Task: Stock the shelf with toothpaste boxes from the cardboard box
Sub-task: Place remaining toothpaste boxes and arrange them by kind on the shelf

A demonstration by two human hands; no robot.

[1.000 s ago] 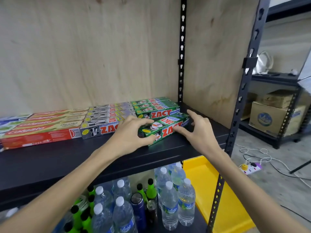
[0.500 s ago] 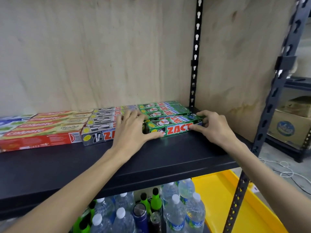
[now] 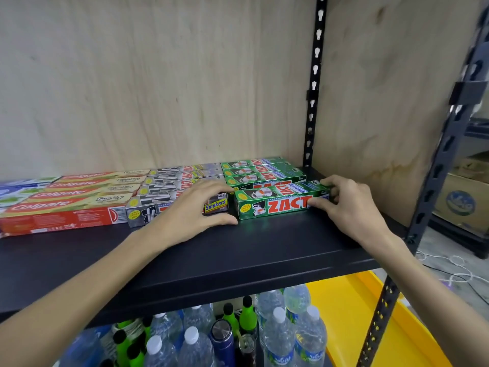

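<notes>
A green ZACT toothpaste box (image 3: 277, 205) lies flat on the black shelf board (image 3: 238, 255), at the front of a row of three like green boxes (image 3: 264, 176). My right hand (image 3: 346, 205) grips its right end, fingers on top and thumb on the front face. My left hand (image 3: 195, 210) rests spread over the front silver ZACT Smokers box (image 3: 215, 205), its thumb lying on the shelf by the green box's left end. The box's front face lines up with the silver box's front.
Silver ZACT boxes (image 3: 164, 186) and red Colgate boxes (image 3: 66, 205) fill the shelf to the left. Plywood backs the shelf; black uprights (image 3: 312, 102) stand at the right. Below are water bottles (image 3: 277, 327) and a yellow tray (image 3: 352, 313). A cardboard box (image 3: 460, 202) sits on another rack.
The green box was angled and further forward a second ago; both hands have pushed it back and squared it against the row. My left hand has slid onto the silver box.
</notes>
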